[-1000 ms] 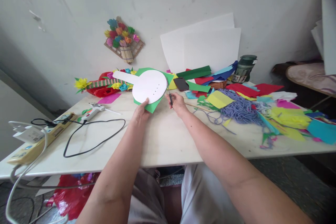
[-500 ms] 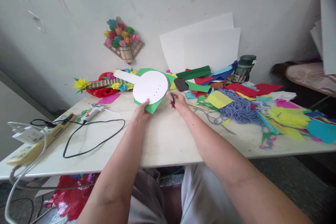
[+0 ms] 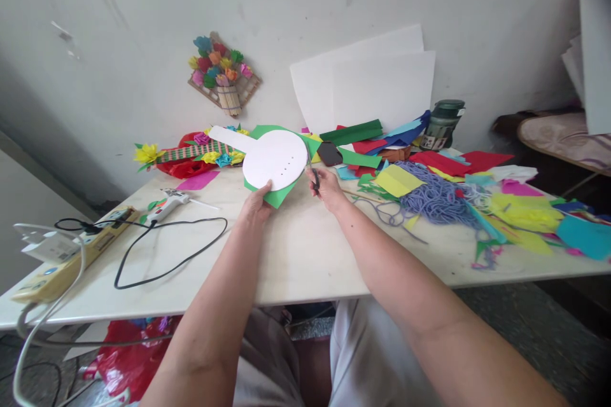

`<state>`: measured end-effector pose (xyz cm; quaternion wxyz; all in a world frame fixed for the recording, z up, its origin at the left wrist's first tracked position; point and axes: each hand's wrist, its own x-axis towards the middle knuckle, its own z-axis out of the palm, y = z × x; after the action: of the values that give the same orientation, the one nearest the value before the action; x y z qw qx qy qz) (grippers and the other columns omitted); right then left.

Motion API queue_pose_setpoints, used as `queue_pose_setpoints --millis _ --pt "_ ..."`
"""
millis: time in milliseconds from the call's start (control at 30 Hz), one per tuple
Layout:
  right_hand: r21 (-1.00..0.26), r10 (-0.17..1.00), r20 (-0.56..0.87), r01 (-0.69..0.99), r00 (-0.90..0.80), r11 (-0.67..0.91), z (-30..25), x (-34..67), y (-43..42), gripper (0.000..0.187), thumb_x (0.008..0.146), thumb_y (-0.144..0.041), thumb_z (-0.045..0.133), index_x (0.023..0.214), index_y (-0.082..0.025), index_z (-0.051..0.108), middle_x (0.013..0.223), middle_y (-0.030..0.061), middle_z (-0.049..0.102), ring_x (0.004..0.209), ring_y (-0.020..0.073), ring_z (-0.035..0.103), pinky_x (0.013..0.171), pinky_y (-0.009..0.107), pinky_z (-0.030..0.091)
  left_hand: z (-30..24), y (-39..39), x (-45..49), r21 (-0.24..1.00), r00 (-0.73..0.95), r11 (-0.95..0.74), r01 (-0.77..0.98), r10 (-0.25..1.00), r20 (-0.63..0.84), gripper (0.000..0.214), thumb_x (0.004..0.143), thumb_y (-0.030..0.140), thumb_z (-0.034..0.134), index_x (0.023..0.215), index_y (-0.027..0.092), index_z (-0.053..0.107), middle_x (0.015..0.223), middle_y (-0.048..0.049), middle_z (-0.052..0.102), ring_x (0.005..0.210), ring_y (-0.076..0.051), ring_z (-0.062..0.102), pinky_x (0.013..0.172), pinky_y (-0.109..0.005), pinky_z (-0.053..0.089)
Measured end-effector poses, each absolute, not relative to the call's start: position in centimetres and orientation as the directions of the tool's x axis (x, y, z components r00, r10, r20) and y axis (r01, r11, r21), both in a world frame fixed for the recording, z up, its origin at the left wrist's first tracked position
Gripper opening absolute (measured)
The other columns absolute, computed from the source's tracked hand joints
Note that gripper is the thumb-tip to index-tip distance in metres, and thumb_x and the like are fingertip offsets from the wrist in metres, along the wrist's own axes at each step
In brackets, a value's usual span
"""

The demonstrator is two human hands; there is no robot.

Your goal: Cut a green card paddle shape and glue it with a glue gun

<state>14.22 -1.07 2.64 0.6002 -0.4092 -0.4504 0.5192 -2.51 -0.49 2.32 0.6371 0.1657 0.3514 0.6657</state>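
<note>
My left hand [image 3: 259, 202] pinches the lower edge of a white banjo-shaped cutout [image 3: 272, 162], thumb on top. The cutout has a round body, a strip-like neck pointing up-left and a short row of small dark dots. Behind it lies green paper [image 3: 275, 198], which sticks out past the round edge at the top, right and bottom. Dark-handled scissors [image 3: 316, 179] are in my right hand [image 3: 328, 189], closed round the handles. Their blades point up along the cutout's right edge, at the green paper; how far apart they are I cannot tell.
A glue gun [image 3: 169, 203] with a looped black cord and a power strip [image 3: 71, 261] lie on the left. Right of my hands are a dark phone-like object [image 3: 330, 154], purple yarn [image 3: 432, 197] and coloured paper scraps. A flower-decorated craft [image 3: 191, 152] sits behind, left.
The cutout, green paper and scissors have shifted very slightly right. Both hands keep the same hold.
</note>
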Motion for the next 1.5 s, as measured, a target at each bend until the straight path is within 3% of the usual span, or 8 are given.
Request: queue_pose_setpoints --millis 533,867,1200,1500 --pt "-0.941 0.974 0.206 -0.253 0.097 0.225 2.1 14.1 -0.3 0.038 0.062 -0.044 0.07 0.082 -0.017 0.052 0.043 -0.0091 0.046 0.031 0.0043 0.034 0.031 0.017 0.026 2.4 -0.5 -2.8 0.669 -0.14 0.059 -0.741 0.96 -0.241 0.046 0.07 -0.001 0.06 0.112 0.018 0.058 0.096 -0.0088 0.068 0.084 -0.02 0.066 0.078 -0.031 0.053" --pt "-0.945 0.977 0.189 -0.251 0.102 0.209 2.2 14.2 -0.3 0.042 0.061 -0.041 0.073 0.086 -0.016 0.05 0.041 -0.0093 0.046 0.03 0.0049 0.034 0.03 0.018 0.024 2.4 -0.4 -3.1 0.675 -0.15 0.053 -0.736 0.959 -0.24 0.048 0.07 -0.002 0.059 0.114 0.018 0.057 0.096 -0.009 0.069 0.082 -0.02 0.066 0.077 -0.031 0.054" --pt "-0.962 0.992 0.113 -0.244 0.059 0.124 2.9 14.6 -1.0 0.02 0.073 -0.026 0.063 0.084 -0.016 0.049 0.042 -0.0083 0.049 0.028 0.0048 0.039 0.029 0.015 0.029 2.3 -0.4 -3.4 0.696 -0.152 0.066 -0.715 0.957 -0.248 0.044 0.069 -0.001 0.06 0.108 0.018 0.06 0.092 -0.008 0.069 0.08 -0.019 0.066 0.078 -0.032 0.054" --pt "-0.973 0.993 0.117 -0.201 0.017 0.118 2.9 15.4 -0.9 0.023 0.075 -0.033 0.062 0.087 -0.017 0.049 0.042 -0.0075 0.051 0.029 0.0048 0.042 0.028 0.014 0.028 2.1 -0.2 -3.5 0.711 -0.11 0.086 -0.698 0.968 -0.226 0.046 0.069 -0.002 0.06 0.11 0.019 0.058 0.088 -0.0061 0.07 0.074 -0.017 0.067 0.077 -0.032 0.054"
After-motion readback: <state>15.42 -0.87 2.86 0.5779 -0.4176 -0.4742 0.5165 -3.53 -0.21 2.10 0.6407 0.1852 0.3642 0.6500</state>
